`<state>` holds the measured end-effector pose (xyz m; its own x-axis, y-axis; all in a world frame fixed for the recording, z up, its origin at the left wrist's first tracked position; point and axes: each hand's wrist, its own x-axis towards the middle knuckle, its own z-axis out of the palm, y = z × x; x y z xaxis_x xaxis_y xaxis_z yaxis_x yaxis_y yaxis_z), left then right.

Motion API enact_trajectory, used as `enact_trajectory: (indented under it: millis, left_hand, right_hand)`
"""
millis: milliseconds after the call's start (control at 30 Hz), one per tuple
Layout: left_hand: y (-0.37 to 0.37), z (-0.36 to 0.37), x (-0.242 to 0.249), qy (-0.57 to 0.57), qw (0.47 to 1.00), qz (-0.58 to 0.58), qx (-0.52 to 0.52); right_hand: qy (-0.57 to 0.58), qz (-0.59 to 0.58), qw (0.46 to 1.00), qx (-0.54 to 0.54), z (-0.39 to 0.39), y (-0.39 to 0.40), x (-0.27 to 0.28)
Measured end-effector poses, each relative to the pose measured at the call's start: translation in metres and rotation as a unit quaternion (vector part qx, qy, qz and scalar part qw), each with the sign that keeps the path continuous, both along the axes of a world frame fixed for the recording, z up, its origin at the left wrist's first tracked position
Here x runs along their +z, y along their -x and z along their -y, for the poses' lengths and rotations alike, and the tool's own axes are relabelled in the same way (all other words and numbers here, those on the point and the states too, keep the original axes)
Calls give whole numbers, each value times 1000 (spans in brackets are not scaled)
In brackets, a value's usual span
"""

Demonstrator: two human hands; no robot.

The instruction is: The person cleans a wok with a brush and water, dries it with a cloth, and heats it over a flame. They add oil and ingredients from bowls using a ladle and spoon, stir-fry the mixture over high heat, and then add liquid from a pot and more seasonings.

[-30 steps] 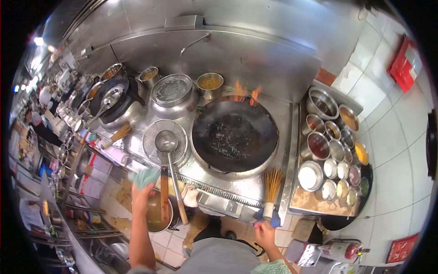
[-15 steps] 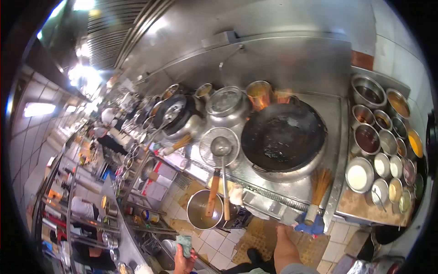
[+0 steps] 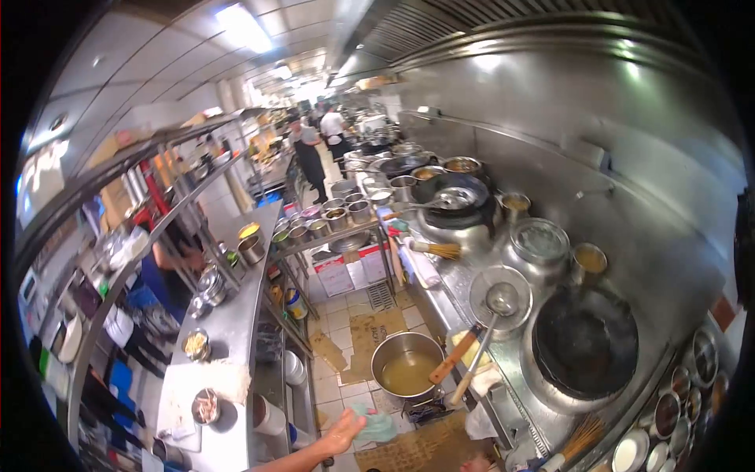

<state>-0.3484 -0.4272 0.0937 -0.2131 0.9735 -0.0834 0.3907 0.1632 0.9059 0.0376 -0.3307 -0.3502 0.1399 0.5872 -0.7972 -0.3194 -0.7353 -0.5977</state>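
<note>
Gripping a green cloth (image 3: 379, 425) in the closed fingers of the left hand (image 3: 343, 433), held out over the floor (image 3: 338, 322) near the pot (image 3: 407, 343) of yellowish liquid (image 3: 405, 375). Impossible to tell the grip of the right hand (image 3: 476, 466), blurred and mostly cut off at the bottom edge. Judging by the ladle (image 3: 502, 299) laid on the strainer (image 3: 483, 288) beside the dark wok (image 3: 586, 338), probably between steps, with too little in view to tell what is done or left.

Ladle (image 3: 502, 297) on strainer (image 3: 481, 290), wok (image 3: 586, 344) right of strainer
</note>
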Motion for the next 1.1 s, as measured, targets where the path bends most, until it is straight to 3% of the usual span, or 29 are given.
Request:
enact_trajectory:
  millis: [67,133,167,233,333,367,400,467,500,533,567,600,633,667,700,767,800,867,900,933,967,1033,1100]
  left_hand:
    - [19,2,-13,-117,973,-194,-53]
    - [34,-1,8,-133,961,-216,-109]
    - [40,1,16,-142,954,-227,-134]
    - [38,4,16,-127,981,-121,-77]
    - [44,0,26,-88,995,-9,-45]
    - [50,2,30,-67,996,23,-48]
    - [60,2,29,-80,995,53,-37]
    - [86,-5,26,-117,980,159,-21]
    - [98,-6,31,-137,962,235,-13]
    - [110,-1,65,-93,966,241,11]
    - [128,-10,51,-108,975,194,5]
    - [134,-4,94,-68,984,164,19]
    - [142,-4,100,-90,970,226,1]
    - [147,-6,112,-138,974,178,4]
    - [148,-4,127,-188,974,127,4]
    - [146,4,164,-213,942,258,-1]
    - [138,12,188,-248,936,250,12]
    - [124,24,230,-313,929,191,55]
    - [116,31,245,-343,925,140,84]
    - [96,39,264,-360,905,194,115]
    - [85,43,274,-376,903,167,120]
    - [69,41,284,-400,900,124,121]
    - [59,33,290,-406,901,91,119]
  right_hand:
    - [-59,-17,990,123,9,55,35]
    - [-155,-30,951,267,15,113,87]
    - [-230,-48,918,321,24,142,182]
    - [-465,-122,821,308,38,196,275]
    - [-360,-216,803,423,56,243,368]
    - [-292,-20,782,550,45,253,357]
    - [-319,14,792,521,44,248,348]
    - [-354,79,813,455,57,269,452]
    - [-407,66,783,467,51,264,448]
    - [-439,116,771,447,53,264,473]
    - [-445,138,758,456,45,258,469]
    - [-569,186,670,438,45,258,511]
    - [-586,178,666,425,45,255,539]
    - [-609,174,657,408,39,251,559]
    - [-590,105,692,401,33,241,570]
    - [-570,20,747,342,31,228,600]
    - [-564,3,770,299,37,223,624]
    - [-626,82,719,290,45,201,668]
    - [-680,40,677,278,48,196,684]
    - [-730,0,630,265,52,193,698]
    - [-729,-136,639,204,62,196,708]
    - [-666,-218,712,39,95,200,737]
    - [-645,-258,716,69,98,190,749]
